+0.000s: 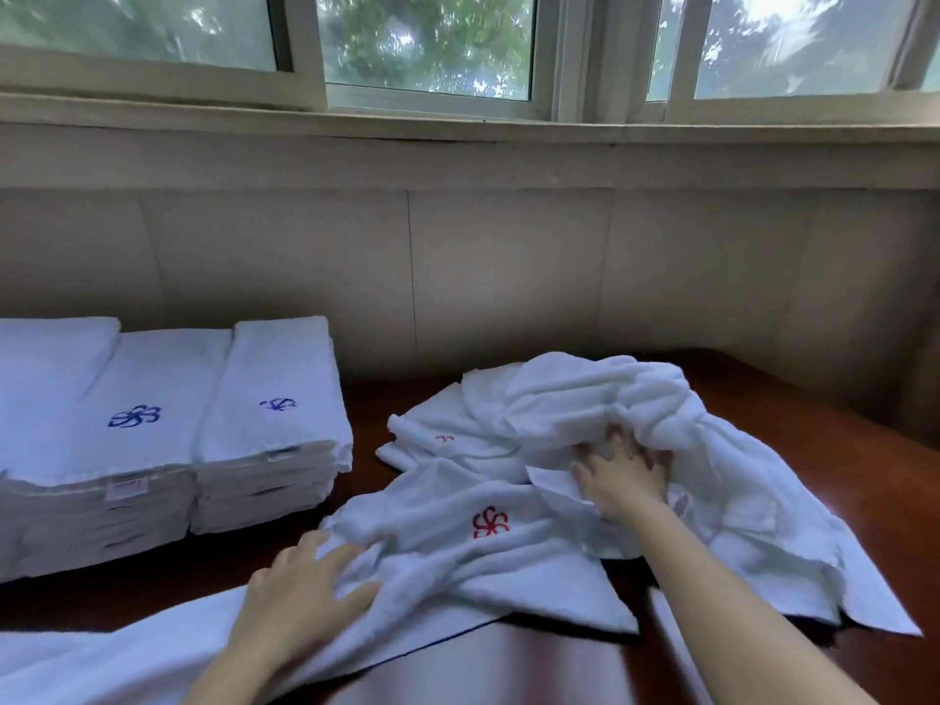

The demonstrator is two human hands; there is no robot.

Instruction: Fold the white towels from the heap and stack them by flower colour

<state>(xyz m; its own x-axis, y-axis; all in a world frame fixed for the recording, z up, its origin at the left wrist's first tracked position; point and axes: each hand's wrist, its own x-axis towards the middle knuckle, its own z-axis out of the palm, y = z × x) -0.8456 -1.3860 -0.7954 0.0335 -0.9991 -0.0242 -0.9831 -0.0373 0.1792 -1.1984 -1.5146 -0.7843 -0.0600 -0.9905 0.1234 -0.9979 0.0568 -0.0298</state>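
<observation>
Two bare hands extended over dark wooden table (pixel 793 429). Left hand (pixel 300 597) laid palm-down on near edge of red-flower towel (pixel 488 547), fingers spread and fairly straight, pressing cloth. Right hand (pixel 623 480) reaching into loose heap (pixel 585 399) of white towels, fingers apart, tips sunk into folds; whether any fold is pinched cannot be told. Folded blue-flower stacks (pixel 152 450) at far left, side by side. Tiled wall (pixel 508 272) behind; windows (pixel 427 43) above, foliage outside.

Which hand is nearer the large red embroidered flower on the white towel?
Right. The right hand lies just right of the large red embroidered flower, on the heap; the left hand is farther, lower left.
</observation>
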